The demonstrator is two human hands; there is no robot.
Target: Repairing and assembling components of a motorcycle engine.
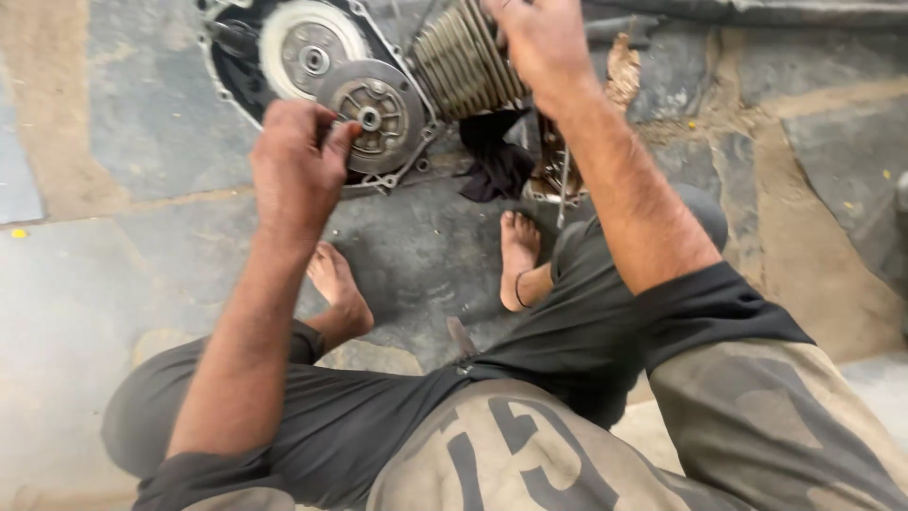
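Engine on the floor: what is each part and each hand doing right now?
Engine case: cover off, insides showing.
Round clutch plate: bare, left hand gripping its edge.
Pale round disc: bare, untouched.
Finned cylinder: tilted, right hand resting on it.
Black rag: crumpled on the floor.

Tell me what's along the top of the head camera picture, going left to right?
Pale round disc → grey clutch plate touched by the left hand → ribbed engine cylinder → right hand → dry leaf.
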